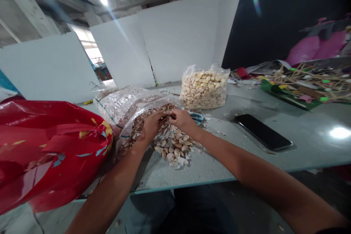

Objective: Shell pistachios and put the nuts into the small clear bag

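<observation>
My left hand (153,125) and my right hand (183,120) meet fingertip to fingertip above a heap of garlic. Both are closed in a pinch on a small garlic clove, mostly hidden by the fingers. Below them, unpeeled garlic cloves (177,147) lie loose on the table among papery flakes. Brown garlic skins (137,127) spill from the mouth of a clear plastic bag (124,104) beside my left hand. Just past my right hand show the blue handles of scissors (197,117). A clear bag of peeled garlic cloves (204,89) stands upright behind.
A large red plastic bag (57,146) bulges over the table's left side. On the right lies a black phone (263,131). Beyond it are thin sticks with coloured tips (307,80) and a green sheet (285,95). White panels (181,36) stand behind the grey table (192,173).
</observation>
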Tool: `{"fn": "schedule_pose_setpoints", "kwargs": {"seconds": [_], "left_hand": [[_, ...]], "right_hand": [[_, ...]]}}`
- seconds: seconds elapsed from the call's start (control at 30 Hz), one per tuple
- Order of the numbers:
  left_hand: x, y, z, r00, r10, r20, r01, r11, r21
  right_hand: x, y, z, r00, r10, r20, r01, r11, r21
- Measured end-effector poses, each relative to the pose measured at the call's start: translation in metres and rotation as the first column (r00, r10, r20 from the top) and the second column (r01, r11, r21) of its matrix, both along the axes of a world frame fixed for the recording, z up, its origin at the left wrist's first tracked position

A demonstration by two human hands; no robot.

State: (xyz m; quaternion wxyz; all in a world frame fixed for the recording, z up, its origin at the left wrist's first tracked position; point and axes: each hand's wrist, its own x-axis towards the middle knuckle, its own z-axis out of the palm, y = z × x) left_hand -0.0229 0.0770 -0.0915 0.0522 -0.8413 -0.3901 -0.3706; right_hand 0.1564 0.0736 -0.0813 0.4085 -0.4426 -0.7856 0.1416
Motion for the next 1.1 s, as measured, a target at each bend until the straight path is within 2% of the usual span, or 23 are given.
{"fn": "schedule_pose_setpoints", "kwargs": {"seconds": [0.2, 0.33, 0.43, 0.53, 0.7, 0.77, 0.83, 0.93, 1.0, 1.1], "left_hand": [[0.002, -0.001, 0.001, 1.0, -0.006, 0.028, 0.006, 1.0, -0.004], [0.006, -0.003, 0.004, 0.974, -0.002, 0.227, 0.022, 0.996, -0.085], [0.012, -0.003, 0.004, 0.887, 0.036, 0.46, 0.058, 0.98, -0.19], [0.016, -0.002, 0.002, 0.78, 0.055, 0.623, 0.174, 0.938, -0.3], [0.02, -0.002, 0.0, 0.585, 0.084, 0.807, 0.394, 0.84, -0.373], [0.02, -0.003, 0.002, 0.538, 0.1, 0.837, 0.44, 0.814, -0.38], [0.02, -0.004, 0.004, 0.56, 0.1, 0.822, 0.431, 0.812, -0.393], [0.02, -0.005, 0.006, 0.67, 0.09, 0.737, 0.356, 0.832, -0.425], [0.02, -0.005, 0.006, 0.73, 0.093, 0.677, 0.284, 0.86, -0.424], [0.019, -0.005, 0.004, 0.811, 0.098, 0.577, 0.158, 0.912, -0.378]], "right_hand": [[-0.003, -0.001, -0.001, 0.999, -0.045, -0.021, 0.046, 0.998, 0.033], [-0.001, 0.006, -0.003, 0.984, -0.004, -0.18, -0.003, 0.999, -0.039], [0.002, 0.012, -0.006, 0.954, 0.033, -0.299, -0.058, 0.996, -0.074], [0.005, 0.017, -0.01, 0.935, 0.051, -0.351, -0.088, 0.992, -0.09], [0.012, 0.021, -0.01, 0.954, -0.032, -0.297, 0.015, 0.998, -0.058], [0.016, 0.021, -0.007, 0.967, -0.078, -0.241, 0.074, 0.997, -0.026], [0.018, 0.021, -0.005, 0.976, -0.076, -0.206, 0.08, 0.997, 0.012], [0.017, 0.019, -0.003, 0.964, 0.042, -0.264, -0.03, 0.998, 0.05], [0.014, 0.017, -0.001, 0.945, 0.12, -0.305, -0.112, 0.993, 0.044], [0.01, 0.012, 0.0, 0.933, 0.16, -0.323, -0.166, 0.986, 0.011]]}}
